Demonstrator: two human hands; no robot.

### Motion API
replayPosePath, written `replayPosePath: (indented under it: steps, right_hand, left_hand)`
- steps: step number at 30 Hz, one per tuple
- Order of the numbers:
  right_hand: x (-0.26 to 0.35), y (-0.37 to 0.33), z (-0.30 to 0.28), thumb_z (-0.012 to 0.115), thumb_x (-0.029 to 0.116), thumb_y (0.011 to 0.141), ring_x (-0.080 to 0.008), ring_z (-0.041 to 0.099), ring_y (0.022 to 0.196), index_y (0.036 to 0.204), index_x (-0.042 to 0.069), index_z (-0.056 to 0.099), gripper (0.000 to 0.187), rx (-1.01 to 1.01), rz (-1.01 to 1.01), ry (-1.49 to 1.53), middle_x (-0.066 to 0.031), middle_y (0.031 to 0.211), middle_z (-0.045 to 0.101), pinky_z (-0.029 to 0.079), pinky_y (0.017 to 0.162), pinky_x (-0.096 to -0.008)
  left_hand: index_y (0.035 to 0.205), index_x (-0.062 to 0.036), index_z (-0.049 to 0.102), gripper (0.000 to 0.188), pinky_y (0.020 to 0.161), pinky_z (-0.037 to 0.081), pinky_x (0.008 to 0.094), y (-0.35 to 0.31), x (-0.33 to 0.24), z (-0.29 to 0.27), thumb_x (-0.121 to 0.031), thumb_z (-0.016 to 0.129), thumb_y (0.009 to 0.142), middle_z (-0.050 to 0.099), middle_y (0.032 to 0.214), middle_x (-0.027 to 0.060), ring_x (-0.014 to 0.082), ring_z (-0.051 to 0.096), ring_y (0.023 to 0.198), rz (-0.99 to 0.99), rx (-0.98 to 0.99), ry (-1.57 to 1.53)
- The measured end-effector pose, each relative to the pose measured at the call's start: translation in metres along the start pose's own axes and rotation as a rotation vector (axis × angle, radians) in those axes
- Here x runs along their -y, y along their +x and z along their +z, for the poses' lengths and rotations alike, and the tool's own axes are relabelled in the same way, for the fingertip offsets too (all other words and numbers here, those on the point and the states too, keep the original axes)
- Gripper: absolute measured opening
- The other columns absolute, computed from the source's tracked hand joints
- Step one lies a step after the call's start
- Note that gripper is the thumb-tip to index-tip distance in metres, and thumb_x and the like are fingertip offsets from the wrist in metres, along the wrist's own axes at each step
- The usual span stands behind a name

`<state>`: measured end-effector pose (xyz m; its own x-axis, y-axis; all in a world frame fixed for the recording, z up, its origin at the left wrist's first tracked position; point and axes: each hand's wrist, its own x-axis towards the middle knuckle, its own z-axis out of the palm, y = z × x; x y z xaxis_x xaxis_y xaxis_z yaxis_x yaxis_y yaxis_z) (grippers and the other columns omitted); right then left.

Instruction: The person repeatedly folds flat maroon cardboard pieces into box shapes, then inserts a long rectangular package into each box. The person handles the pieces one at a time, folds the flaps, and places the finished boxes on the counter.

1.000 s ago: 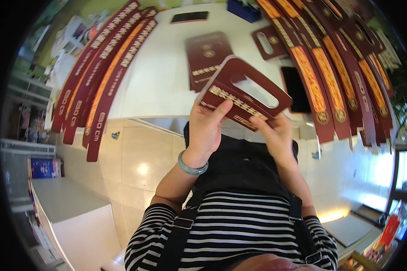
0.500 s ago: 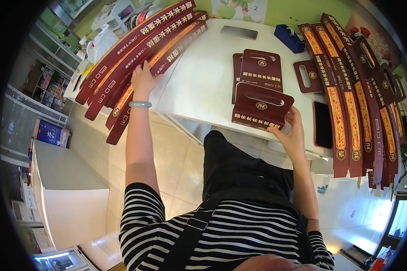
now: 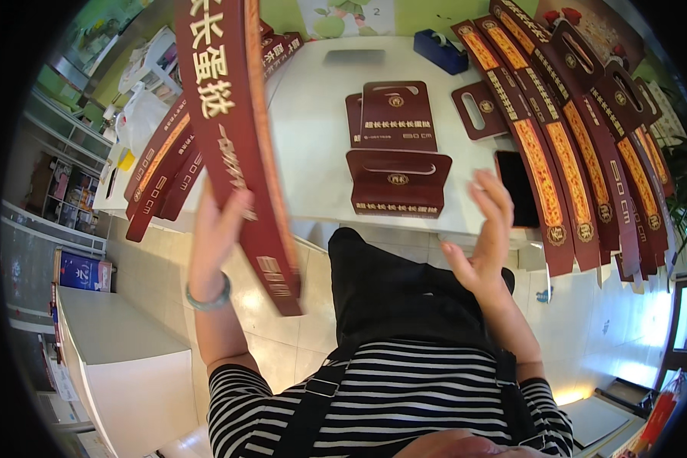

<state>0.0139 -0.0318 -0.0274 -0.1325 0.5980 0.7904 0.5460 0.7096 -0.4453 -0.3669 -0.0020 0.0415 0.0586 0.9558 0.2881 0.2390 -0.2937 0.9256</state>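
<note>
A long, narrow maroon carton (image 3: pixel 240 153) with pale lettering and an orange picture strip stands tilted in the air. Around its lower part my left hand (image 3: pixel 215 240) is closed, slightly blurred, with a green bangle at the wrist. My right hand (image 3: pixel 485 237) has its fingers apart and holds nothing, beside the table's near edge. Just left of it, a folded maroon card sleeve with a slot handle (image 3: pixel 397 179) stands on the white table (image 3: pixel 313 114). Behind the sleeve lie more maroon handle cards (image 3: pixel 397 114), overlapping.
Several long cartons (image 3: pixel 160 168) are stacked at the left end, partly hidden. Others with handle sleeves fan out at the right (image 3: pixel 538 164). A dark phone (image 3: pixel 515 187), a blue tape dispenser (image 3: pixel 440 52) and a grey flat device (image 3: pixel 355 56) lie on the table. A white cabinet (image 3: pixel 130 359) stands left.
My left hand has lifted one long carton off the left stack and brought it toward me. My right hand has let go of the folded sleeve and drawn back, fingers spread.
</note>
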Motion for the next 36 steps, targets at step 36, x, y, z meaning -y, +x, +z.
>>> replayPosePath:
  steps: [36]
  right_hand:
    - [0.009,-0.120,-0.155,0.075,0.027,0.087,-0.0194,0.054,0.129,0.155,-0.005,0.032,0.086,0.516,1.340,1.070,-0.0141,0.144,0.054,0.039,0.111,-0.0326]
  left_hand:
    - [0.122,0.0005,0.061,0.032,0.106,0.040,0.0313,0.031,0.075,0.094,-0.026,0.057,0.106,0.068,0.124,0.0082,0.0144,0.059,0.118,-0.175,0.043,-0.619]
